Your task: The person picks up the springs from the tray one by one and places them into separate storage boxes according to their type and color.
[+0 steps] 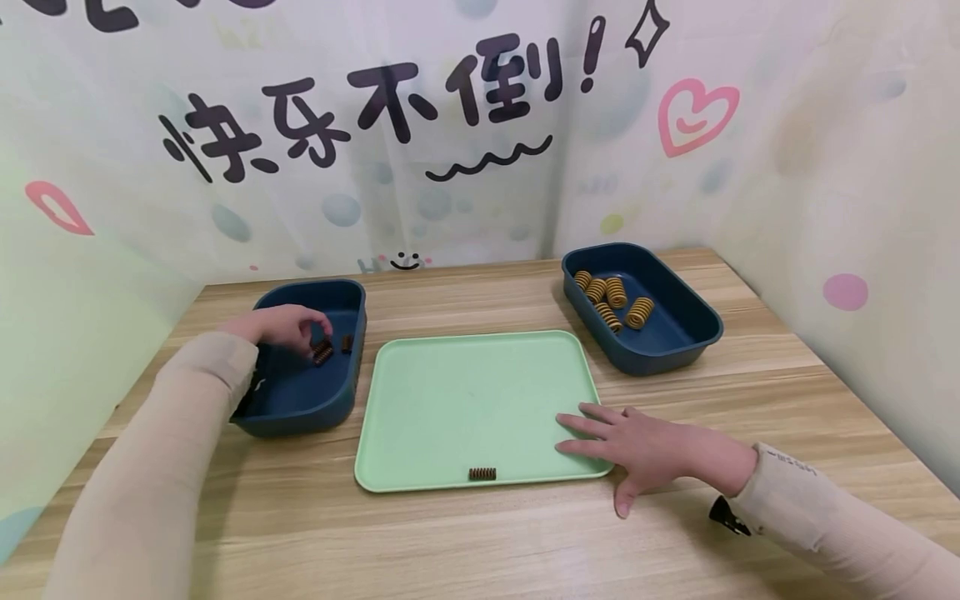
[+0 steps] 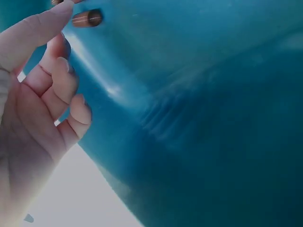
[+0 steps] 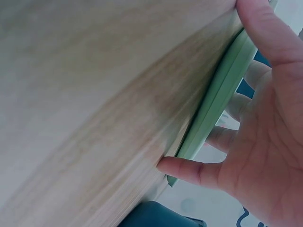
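Note:
In the head view my left hand (image 1: 288,327) reaches into the left blue bin (image 1: 348,392), fingers bent over small brown coil springs (image 1: 323,355). In the left wrist view the thumb tip is beside a brown spring (image 2: 87,18); whether anything is pinched is hidden at the frame's top edge. My right hand (image 1: 637,446) rests with spread fingers on the right front corner of the pale green tray (image 1: 465,400), its thumb over the wooden table. One brown spring (image 1: 482,474) lies along the tray's front edge.
A second blue bin (image 1: 675,354) stands at the back right, holding several larger yellow springs (image 1: 639,312). Both bins and the tray sit on a wooden table (image 1: 420,550), with a printed curtain (image 1: 480,208) behind it.

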{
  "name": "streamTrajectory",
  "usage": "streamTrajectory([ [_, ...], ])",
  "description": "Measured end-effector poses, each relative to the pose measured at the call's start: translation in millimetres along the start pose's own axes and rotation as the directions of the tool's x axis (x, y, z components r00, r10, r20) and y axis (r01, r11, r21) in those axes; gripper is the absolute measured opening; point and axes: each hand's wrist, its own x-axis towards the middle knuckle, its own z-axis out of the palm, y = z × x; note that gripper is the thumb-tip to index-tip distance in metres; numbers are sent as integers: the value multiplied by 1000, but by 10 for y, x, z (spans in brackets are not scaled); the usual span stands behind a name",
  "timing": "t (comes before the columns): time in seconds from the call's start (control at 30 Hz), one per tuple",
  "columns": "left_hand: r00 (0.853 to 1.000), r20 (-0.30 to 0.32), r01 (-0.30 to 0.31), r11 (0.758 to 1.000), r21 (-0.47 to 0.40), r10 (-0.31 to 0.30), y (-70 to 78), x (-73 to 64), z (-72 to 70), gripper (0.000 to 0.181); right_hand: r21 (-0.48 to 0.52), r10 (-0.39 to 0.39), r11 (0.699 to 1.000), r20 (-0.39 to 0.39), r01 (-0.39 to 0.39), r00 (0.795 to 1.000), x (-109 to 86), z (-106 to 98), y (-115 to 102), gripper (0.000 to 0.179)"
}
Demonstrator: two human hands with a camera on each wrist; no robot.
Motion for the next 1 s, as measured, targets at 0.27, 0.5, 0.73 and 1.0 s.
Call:
streamTrajectory([
  [0.27, 979, -165, -123, 992, -31, 116, 257, -71, -120, 31, 11, 17, 1000, 30, -18, 999, 0, -18, -10, 95],
  [0.5, 949, -195, -262, 964, -46, 249, 658, -53, -129, 32, 12, 25, 1000, 39, -25, 999, 12, -15, -2, 95],
  [0.73, 917, -115, -388, 921, -47, 381, 1149, -17, 12, 32, 28, 32, 999, 43, -34, 999, 11, -17, -2, 95],
  [1.0, 852, 27, -524, 852, 11, 523, 1594, 35, 278, 34, 27, 35, 999, 44, -37, 998, 11, -13, -3, 95],
])
